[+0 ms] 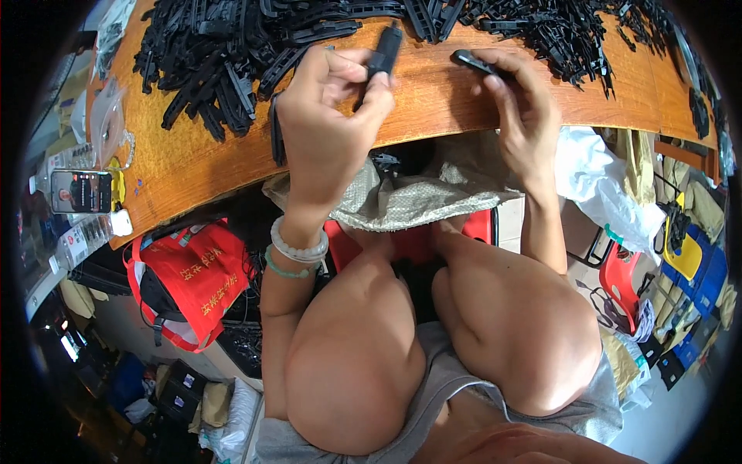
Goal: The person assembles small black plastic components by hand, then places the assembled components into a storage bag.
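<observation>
Over the wooden table [433,108], my left hand [328,116] pinches a long black plastic piece [384,50] between thumb and fingers, its narrow tip pointing away from me. To the right, my right hand [532,116] grips a smaller black plastic part [473,62] at its fingertips. The two pieces are apart. Behind my left hand lies a heap of long black plastic pieces [209,62]. Small, thin black parts [553,39] are piled beyond my right hand. The exact kind of these parts cannot be made out.
A woven sack [421,205] hangs open below the table's near edge, above my knees. At the left are a lit phone [81,191], a clear plastic bottle [81,241] and a red bag [193,278]. A white plastic bag [595,185] hangs at the right, near a red stool [622,286].
</observation>
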`<state>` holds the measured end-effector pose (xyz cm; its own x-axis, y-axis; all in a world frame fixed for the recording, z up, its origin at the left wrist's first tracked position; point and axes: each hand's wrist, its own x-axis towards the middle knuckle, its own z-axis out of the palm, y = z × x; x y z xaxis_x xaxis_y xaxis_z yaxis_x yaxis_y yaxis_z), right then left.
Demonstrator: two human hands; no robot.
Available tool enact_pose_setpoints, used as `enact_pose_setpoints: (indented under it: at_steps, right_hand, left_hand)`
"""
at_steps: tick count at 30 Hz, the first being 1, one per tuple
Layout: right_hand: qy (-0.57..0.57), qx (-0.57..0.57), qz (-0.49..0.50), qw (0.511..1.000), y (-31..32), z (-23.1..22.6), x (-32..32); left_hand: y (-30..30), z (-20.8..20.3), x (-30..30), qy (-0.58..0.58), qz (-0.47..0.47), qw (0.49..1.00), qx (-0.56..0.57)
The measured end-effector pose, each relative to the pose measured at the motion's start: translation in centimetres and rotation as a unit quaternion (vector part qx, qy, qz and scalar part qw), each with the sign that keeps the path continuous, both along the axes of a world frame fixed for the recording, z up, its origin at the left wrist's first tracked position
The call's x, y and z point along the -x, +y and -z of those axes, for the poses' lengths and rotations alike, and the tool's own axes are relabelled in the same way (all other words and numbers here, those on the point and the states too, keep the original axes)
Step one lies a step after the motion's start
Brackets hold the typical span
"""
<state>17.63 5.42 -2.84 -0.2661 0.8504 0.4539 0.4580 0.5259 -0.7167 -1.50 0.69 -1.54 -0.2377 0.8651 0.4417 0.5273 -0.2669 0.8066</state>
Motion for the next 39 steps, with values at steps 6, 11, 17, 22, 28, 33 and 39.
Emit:
enact_pose_setpoints:
  at_steps: [6,11,17,22,28,33,39]
  right_hand:
    - [0.232,0.263,-0.224,0.909,-1.5,-3.5,-1.5]
    - [0.093,0.134,-0.195,0.967,-1.2,-3.9,-0.7]
    - [0.068,0.053,-0.144,0.986,-1.5,-3.5,-0.3]
    - [0.072,-0.003,-0.132,0.989,-1.5,-3.0,-0.3]
    - [0.0,-0.05,-0.089,0.995,-1.5,-3.9,-0.6]
    - [0.005,0.019,-0.158,0.987,-1.3,-3.4,-0.8]
    - [0.024,0.032,-0.114,0.993,-1.9,-3.4,-0.4]
  left_hand:
    - [0.5,-1.6,-1.0,-0.468,0.211,0.826,0.235]
    - [0.4,-1.9,-2.1,-0.494,0.161,0.823,0.229]
    - [-0.1,-1.9,-1.4,-0.283,0.193,0.916,0.211]
    - [-1.4,-2.6,-2.1,-0.174,0.223,0.937,0.207]
    - [-1.2,-2.5,-1.4,0.065,0.19,0.978,0.054]
    - [-1.4,-3.2,-1.5,0.064,0.204,0.973,0.091]
    - [-1.2,-3.1,-1.6,0.067,0.218,0.97,0.088]
